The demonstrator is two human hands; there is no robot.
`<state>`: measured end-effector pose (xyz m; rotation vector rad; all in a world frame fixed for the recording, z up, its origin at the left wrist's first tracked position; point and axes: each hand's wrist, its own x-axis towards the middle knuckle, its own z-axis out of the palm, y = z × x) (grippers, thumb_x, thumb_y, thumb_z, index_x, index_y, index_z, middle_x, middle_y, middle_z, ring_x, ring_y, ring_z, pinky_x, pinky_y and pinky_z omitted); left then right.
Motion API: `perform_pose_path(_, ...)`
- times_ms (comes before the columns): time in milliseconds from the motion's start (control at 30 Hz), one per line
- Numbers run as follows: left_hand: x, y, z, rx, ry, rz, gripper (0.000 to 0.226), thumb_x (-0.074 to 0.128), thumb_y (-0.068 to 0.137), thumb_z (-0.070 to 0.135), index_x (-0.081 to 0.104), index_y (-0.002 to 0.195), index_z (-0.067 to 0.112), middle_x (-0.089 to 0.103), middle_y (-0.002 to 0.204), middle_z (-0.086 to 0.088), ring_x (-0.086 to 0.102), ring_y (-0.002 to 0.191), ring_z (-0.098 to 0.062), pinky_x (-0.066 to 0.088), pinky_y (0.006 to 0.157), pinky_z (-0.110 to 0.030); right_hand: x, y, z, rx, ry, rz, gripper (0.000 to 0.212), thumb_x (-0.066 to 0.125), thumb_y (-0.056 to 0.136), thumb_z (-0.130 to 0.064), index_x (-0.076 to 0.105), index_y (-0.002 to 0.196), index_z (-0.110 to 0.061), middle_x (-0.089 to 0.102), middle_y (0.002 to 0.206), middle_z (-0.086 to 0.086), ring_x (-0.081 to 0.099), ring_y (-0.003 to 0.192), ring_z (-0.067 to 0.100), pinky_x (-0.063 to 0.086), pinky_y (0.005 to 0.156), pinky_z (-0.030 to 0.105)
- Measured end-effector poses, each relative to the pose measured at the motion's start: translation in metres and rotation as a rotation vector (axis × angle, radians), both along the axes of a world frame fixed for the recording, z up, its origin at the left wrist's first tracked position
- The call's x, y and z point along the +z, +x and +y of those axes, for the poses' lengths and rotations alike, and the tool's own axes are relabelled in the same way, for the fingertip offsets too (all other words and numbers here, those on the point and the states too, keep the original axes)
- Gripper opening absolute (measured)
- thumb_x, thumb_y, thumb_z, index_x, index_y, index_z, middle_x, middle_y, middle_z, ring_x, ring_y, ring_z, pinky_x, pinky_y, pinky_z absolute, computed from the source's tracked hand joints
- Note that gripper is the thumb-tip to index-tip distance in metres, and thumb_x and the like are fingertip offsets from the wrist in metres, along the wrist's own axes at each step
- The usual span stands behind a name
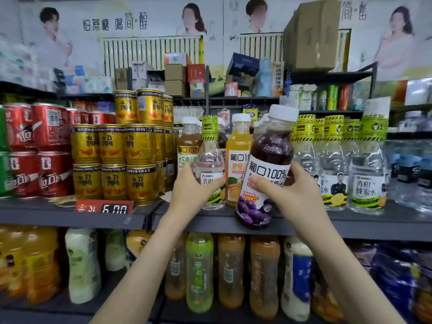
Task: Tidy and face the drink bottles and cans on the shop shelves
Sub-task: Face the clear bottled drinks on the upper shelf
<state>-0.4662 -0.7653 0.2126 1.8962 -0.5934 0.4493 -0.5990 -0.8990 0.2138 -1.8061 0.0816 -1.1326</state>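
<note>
My right hand (297,195) grips a dark purple grape juice bottle (268,160) with a white cap, tilted and lifted in front of the grey shelf edge (210,220). My left hand (189,190) holds a clear bottle (210,160) with a yellow-black neck sleeve, standing on the shelf. Behind them stand an orange juice bottle (237,146) and a brownish juice bottle (188,146), both white-capped. To the right, a row of clear yellow-sleeved water bottles (367,164) faces forward.
Stacked gold cans (112,160) and red cans (37,150) fill the shelf's left side above a red price tag (104,208). The lower shelf holds several juice and milk-drink bottles (199,270). Cardboard boxes (311,36) sit on racks behind.
</note>
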Motion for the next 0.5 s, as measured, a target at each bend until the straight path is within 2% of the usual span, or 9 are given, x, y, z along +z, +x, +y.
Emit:
perform_pose_path(100,-0.003,0.005,-0.009,0.026,0.018,0.044,0.068,0.077,0.071,0.045,0.046,0.124,0.015,0.061,0.119,-0.002,0.057,0.105,-0.018,0.036,0.076,-0.023,0.000,0.004,0.001,-0.009,-0.024,0.015,0.037,0.082,0.064,-0.031,0.059,0.093,-0.030,0.071,0.087,-0.014,0.067,0.080,0.001,0.057,0.077,0.035)
perform_pose_path(200,-0.009,0.008,-0.002,0.078,-0.057,0.004,0.062,0.077,0.068,0.047,0.055,0.117,0.018,0.066,0.108,0.001,0.061,0.102,-0.020,0.043,0.078,-0.026,0.001,0.014,0.006,-0.015,-0.076,0.016,0.043,0.083,0.063,-0.033,0.057,0.097,-0.031,0.067,0.088,-0.018,0.063,0.078,-0.009,0.052,0.071,0.017)
perform_pose_path(300,-0.015,0.007,0.021,0.078,-0.180,0.000,0.053,0.080,0.064,0.045,0.060,0.110,0.025,0.071,0.099,0.005,0.065,0.094,-0.015,0.049,0.081,-0.030,0.004,0.031,0.018,-0.010,-0.095,0.014,0.062,0.083,0.062,-0.037,0.050,0.113,-0.025,0.062,0.094,-0.023,0.060,0.084,-0.009,0.050,0.075,0.018)
perform_pose_path(333,-0.016,0.006,0.032,0.062,-0.233,-0.003,0.050,0.081,0.065,0.043,0.061,0.107,0.028,0.071,0.097,0.008,0.066,0.092,-0.012,0.050,0.080,-0.030,0.004,0.039,0.024,-0.005,-0.109,0.018,0.063,0.083,0.064,-0.037,0.047,0.114,-0.025,0.059,0.094,-0.025,0.058,0.085,-0.011,0.049,0.074,0.014)
perform_pose_path(433,-0.013,0.001,0.064,0.052,-0.328,-0.033,0.034,0.081,0.066,0.041,0.061,0.093,0.035,0.070,0.090,0.017,0.066,0.085,-0.003,0.051,0.076,-0.029,0.009,0.062,0.043,0.003,-0.201,0.058,0.057,0.079,0.071,-0.037,0.042,0.113,-0.027,0.053,0.090,-0.028,0.054,0.082,-0.012,0.040,0.064,0.001)
perform_pose_path(500,-0.009,-0.002,0.082,0.061,-0.337,-0.067,0.030,0.080,0.068,0.039,0.055,0.083,0.041,0.065,0.086,0.022,0.061,0.081,0.002,0.048,0.072,-0.025,0.013,0.080,0.051,-0.026,-0.273,0.105,0.049,0.075,0.075,-0.040,0.046,0.110,-0.021,0.058,0.094,-0.015,0.056,0.084,0.001,0.039,0.064,0.007)
